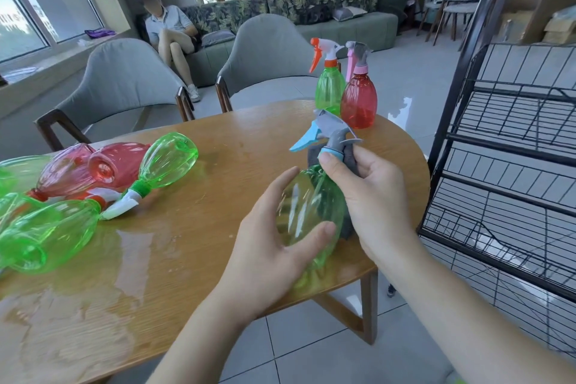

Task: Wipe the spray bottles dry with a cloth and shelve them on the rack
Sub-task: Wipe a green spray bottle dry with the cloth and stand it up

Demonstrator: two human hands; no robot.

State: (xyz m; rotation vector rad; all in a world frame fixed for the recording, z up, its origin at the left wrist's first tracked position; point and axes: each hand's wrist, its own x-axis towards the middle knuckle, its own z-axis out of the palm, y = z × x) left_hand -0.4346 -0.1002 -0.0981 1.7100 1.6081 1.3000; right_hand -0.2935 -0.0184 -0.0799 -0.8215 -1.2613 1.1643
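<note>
Gripping a green bottle point(307, 218) over the table's point(193, 243) near edge, the left hand point(274, 246) is cupping its belly while the right hand point(371, 196) is pinching neck and cloth point(349, 159). Rack point(505, 165) standing right; upright bottles point(346, 93) behind, toppled ones point(93, 184) left.

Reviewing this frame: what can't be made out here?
- Head view: the grey cloth is mostly hidden behind the right hand and the held green bottle.
- The lying bottles run off the left edge, so no count.
- The black rack is cut off at right.
</note>
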